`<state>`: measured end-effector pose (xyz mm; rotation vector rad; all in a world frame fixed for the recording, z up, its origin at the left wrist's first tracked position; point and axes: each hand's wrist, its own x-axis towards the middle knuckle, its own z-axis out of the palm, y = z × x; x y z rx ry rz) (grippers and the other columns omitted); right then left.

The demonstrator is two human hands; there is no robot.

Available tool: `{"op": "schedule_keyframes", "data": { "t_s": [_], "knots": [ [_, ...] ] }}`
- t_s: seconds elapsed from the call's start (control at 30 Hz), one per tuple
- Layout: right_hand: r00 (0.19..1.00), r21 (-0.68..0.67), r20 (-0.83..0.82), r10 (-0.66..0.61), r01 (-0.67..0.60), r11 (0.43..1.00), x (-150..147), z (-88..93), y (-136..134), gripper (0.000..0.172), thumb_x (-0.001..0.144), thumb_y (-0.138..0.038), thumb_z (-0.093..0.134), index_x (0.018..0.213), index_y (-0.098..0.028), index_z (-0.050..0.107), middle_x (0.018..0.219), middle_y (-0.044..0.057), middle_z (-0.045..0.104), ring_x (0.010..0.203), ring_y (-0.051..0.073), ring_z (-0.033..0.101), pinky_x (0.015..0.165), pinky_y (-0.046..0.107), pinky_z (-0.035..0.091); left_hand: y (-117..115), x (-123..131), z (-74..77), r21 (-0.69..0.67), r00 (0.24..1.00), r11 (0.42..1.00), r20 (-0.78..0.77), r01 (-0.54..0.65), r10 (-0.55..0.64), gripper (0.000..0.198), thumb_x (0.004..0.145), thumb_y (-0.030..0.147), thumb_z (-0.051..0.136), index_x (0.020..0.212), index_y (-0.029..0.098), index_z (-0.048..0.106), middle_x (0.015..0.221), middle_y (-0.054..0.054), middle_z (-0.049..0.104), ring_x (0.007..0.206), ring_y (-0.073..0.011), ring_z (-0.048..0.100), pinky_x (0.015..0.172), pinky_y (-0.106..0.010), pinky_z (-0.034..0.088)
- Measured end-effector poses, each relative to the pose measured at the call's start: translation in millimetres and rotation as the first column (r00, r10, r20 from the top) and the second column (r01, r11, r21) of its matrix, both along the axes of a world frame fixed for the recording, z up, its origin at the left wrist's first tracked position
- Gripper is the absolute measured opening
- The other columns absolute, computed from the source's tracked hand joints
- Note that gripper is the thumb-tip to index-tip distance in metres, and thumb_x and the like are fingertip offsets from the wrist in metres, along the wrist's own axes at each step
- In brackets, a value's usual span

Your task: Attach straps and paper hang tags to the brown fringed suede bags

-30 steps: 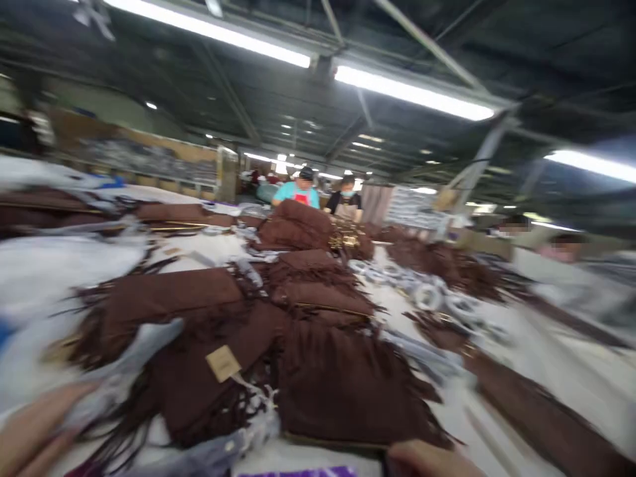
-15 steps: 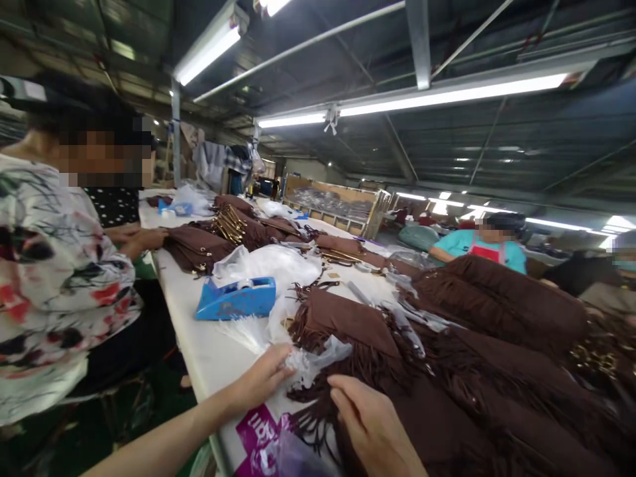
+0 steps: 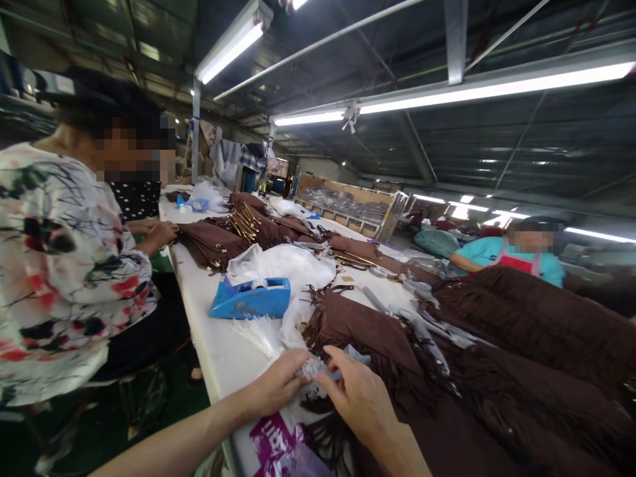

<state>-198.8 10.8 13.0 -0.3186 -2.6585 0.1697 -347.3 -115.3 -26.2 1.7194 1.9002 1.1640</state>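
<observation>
My left hand [image 3: 283,379] is closed around a bundle of thin, clear-white plastic strands [image 3: 259,334]. The strands fan out past its far side, and their clustered ends show by the fingertips. Close against those ends is my right hand [image 3: 358,391], thumb and index finger apart on either side of them; whether a fingertip touches a strand I cannot tell. Just beyond lies a brown fringed bag [image 3: 365,324]. Under and beside my wrists is a purple-and-clear plastic bag [image 3: 278,440] with white print.
A blue tape dispenser [image 3: 251,298] stands on the white table [image 3: 199,331], beside white plastic sheeting [image 3: 285,265]. Brown fringed goods [image 3: 536,318] are heaped on the right. A co-worker in a floral top [image 3: 64,265] sits at left; another in turquoise [image 3: 484,252] is across the table.
My right hand has moved up and in to the strand ends at my left hand, its fingers spreading around them. The view has swung slightly left.
</observation>
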Motion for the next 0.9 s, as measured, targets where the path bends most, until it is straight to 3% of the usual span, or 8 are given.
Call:
{"op": "schedule_keyframes", "data": {
  "t_s": [0.1,0.17,0.3,0.43,0.6,0.73,0.8,0.9],
  "knots": [
    [1.000,-0.032,0.013,-0.006,0.007,0.999,-4,-2.7,0,0.005,0.091,-0.023,0.058,0.094,-0.022,0.063,0.080,-0.001,0.070,0.073,0.018,0.068,0.059,0.023,0.042,0,0,0.0,-0.009,1.000,1.000,-0.015,-0.020,0.020,0.016,0.089,0.021,0.044,0.101,0.019,0.053,0.110,-0.006,0.060,0.104,-0.0202,0.052,0.099,-0.033,0.040],
    [1.000,-0.012,0.014,-0.007,0.007,1.000,-6,-3.4,-2,0.011,0.095,-0.024,0.055,0.086,-0.023,0.063,0.080,-0.001,0.070,0.073,0.018,0.068,0.057,0.023,0.041,0,-1,-1.0,0.000,0.999,0.999,-0.026,-0.033,0.033,0.016,0.089,0.022,0.045,0.102,0.019,0.054,0.109,-0.006,0.060,0.103,-0.0203,0.052,0.099,-0.033,0.039],
    [0.998,0.016,-0.009,-0.054,0.054,0.998,-8,-1.7,-6,0.009,0.098,-0.028,0.054,0.102,-0.024,0.061,0.080,-0.002,0.072,0.072,0.017,0.070,0.056,0.022,0.040,-1,-1,-2.9,0.032,0.999,0.999,-0.042,-0.016,0.018,0.016,0.089,0.020,0.045,0.102,0.019,0.054,0.108,-0.006,0.061,0.102,-0.0199,0.053,0.097,-0.032,0.040],
    [0.993,0.143,0.025,-0.114,0.110,0.984,-12,-1.5,-9,0.024,0.098,-0.023,0.052,0.075,-0.023,0.057,0.066,-0.003,0.068,0.062,0.016,0.068,0.048,0.024,0.030,-2,-1,-3.6,-0.006,0.996,0.999,-0.075,-0.042,0.041,0.021,0.085,0.016,0.049,0.106,0.019,0.055,0.113,-0.007,0.060,0.106,-0.0210,0.051,0.101,-0.033,0.038],
    [0.988,0.208,0.008,-0.155,0.150,0.967,-3,-0.5,2,0.020,0.096,-0.022,0.051,0.076,-0.022,0.056,0.071,0.001,0.068,0.062,0.017,0.067,0.048,0.025,0.026,-2,-1,0.4,0.007,0.993,1.000,-0.112,-0.022,0.023,0.018,0.091,0.023,0.046,0.105,0.018,0.057,0.112,-0.007,0.062,0.105,-0.0216,0.053,0.100,-0.035,0.040],
    [0.895,0.136,-0.074,-0.439,0.446,0.885,49,11.0,46,0.030,0.097,-0.032,0.040,0.070,-0.024,0.050,0.060,0.002,0.064,0.055,0.021,0.063,0.048,0.027,0.025,-1,-4,-3.5,0.081,0.983,0.997,-0.182,0.019,-0.004,0.024,0.091,0.024,0.045,0.108,0.018,0.060,0.114,-0.009,0.064,0.107,-0.0230,0.057,0.100,-0.036,0.043],
    [0.794,-0.023,-0.146,-0.590,0.593,0.805,93,19.6,67,0.035,0.097,-0.039,0.034,0.068,-0.025,0.048,0.058,0.001,0.063,0.054,0.021,0.062,0.049,0.027,0.028,-2,-6,-11.0,0.141,0.969,0.990,-0.247,0.019,0.017,0.028,0.090,0.025,0.046,0.113,0.020,0.061,0.117,-0.010,0.065,0.110,-0.0244,0.058,0.100,-0.037,0.045],
    [0.655,-0.276,-0.287,-0.699,0.642,0.715,166,31.8,72,0.043,0.096,-0.051,0.031,0.066,-0.025,0.048,0.059,0.001,0.064,0.055,0.020,0.062,0.053,0.026,0.037,-6,-12,-24.9,0.291,0.942,0.957,-0.321,-0.004,0.102,0.038,0.088,0.035,0.056,0.124,0.025,0.058,0.125,-0.008,0.063,0.116,-0.0263,0.058,0.102,-0.038,0.046]
  ]
}}
